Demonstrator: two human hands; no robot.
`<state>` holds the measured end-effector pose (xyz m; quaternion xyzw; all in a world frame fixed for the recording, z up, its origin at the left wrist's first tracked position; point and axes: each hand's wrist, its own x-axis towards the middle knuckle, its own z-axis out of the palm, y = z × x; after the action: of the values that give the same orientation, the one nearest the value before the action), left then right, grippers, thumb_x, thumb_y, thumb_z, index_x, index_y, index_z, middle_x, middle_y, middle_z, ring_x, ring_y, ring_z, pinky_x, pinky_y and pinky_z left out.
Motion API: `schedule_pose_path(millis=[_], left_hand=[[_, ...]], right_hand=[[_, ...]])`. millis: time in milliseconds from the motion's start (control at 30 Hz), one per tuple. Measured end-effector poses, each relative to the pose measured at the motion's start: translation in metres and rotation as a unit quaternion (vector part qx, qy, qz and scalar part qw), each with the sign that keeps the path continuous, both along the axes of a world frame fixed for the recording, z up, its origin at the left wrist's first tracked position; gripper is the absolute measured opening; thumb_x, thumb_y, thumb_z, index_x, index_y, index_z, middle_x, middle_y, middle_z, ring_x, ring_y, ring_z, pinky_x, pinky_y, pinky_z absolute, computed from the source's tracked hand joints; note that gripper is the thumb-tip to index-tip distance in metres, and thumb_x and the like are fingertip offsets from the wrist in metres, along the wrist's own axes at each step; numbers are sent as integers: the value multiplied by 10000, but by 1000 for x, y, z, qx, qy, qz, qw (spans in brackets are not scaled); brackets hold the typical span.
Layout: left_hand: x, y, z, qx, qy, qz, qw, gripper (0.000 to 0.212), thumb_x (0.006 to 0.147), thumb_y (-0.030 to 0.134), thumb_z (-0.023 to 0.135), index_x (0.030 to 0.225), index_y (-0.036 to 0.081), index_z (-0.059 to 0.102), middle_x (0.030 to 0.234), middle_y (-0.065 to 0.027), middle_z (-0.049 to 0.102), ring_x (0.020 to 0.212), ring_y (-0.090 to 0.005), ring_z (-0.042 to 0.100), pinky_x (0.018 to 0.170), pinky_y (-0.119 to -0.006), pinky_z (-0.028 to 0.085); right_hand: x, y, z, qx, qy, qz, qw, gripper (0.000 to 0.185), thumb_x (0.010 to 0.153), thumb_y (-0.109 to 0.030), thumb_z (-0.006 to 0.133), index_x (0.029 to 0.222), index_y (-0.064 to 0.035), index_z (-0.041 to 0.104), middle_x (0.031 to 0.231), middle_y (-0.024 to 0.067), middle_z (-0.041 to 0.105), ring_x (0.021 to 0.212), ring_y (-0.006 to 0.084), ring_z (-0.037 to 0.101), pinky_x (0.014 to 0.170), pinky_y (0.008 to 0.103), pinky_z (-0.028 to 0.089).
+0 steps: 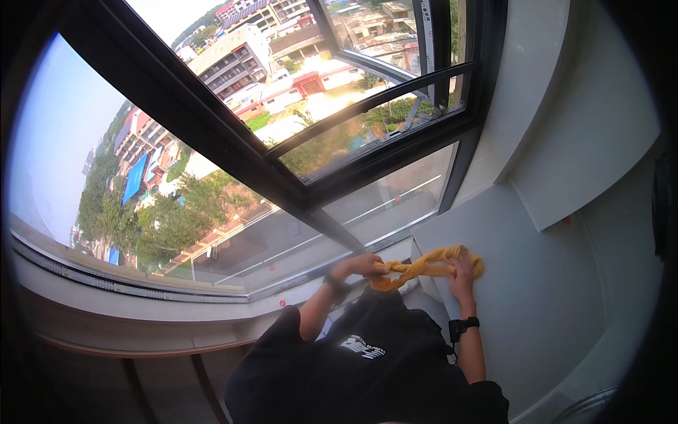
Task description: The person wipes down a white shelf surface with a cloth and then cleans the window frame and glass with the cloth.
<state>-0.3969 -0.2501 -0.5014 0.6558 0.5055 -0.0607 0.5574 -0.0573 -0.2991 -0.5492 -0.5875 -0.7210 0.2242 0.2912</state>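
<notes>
A yellow cloth, twisted into a rope-like loop, stretches between my two hands in front of my body. My left hand grips one end of it, close to the window's lower edge. At the other end my right hand has its fingers around the cloth, and part of the cloth bulges out beyond them to the right. Both hands are over the sill area, with a grey panel beyond the right one. The fingertips of the right hand are partly hidden by folds.
A tall dark-framed window rises ahead, with one sash swung outward at the top. A pale curved ledge runs along the left under the glass. White wall stands to the right. Buildings and trees show far below outside.
</notes>
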Motion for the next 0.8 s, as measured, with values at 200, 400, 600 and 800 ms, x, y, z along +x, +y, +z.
schedule_pose_path(millis=[200, 400, 600, 800], left_hand=[[-52, -81, 43, -35, -57, 104, 992, 475, 913, 405, 588, 1194, 23, 582, 925, -54, 621, 753, -126, 544, 662, -269, 464], [-48, -89, 126, 172, -40, 211, 961, 335, 929, 197, 532, 1253, 114, 553, 981, -89, 632, 864, -159, 579, 789, -310, 485], [-68, -78, 209, 320, -151, 313, 881, 348, 890, -62, 478, 1193, 64, 593, 1027, -100, 562, 920, -181, 623, 802, -292, 522], [-86, -71, 321, 623, -82, 209, 749, 371, 823, -115, 566, 1143, 60, 636, 1127, -113, 502, 922, -215, 604, 795, -285, 536]], right_hand=[[-18, 7, 8, 43, 6, 48, 998, 274, 770, -72, 656, 1039, -46, 614, 1295, 182, 503, 1308, 342, 374, 1052, 474, 301], [-61, 24, 24, 32, 40, 145, 988, 246, 777, -80, 661, 1011, -17, 615, 1204, 195, 551, 1169, 367, 492, 983, 434, 395], [-87, 96, 153, 135, -9, 392, 910, 235, 778, -49, 666, 998, -8, 593, 1098, 179, 575, 1047, 364, 553, 880, 419, 473], [-97, 163, 318, 231, -23, 427, 874, 285, 755, -34, 697, 1022, -22, 598, 1100, 170, 587, 1009, 361, 584, 850, 402, 489]])
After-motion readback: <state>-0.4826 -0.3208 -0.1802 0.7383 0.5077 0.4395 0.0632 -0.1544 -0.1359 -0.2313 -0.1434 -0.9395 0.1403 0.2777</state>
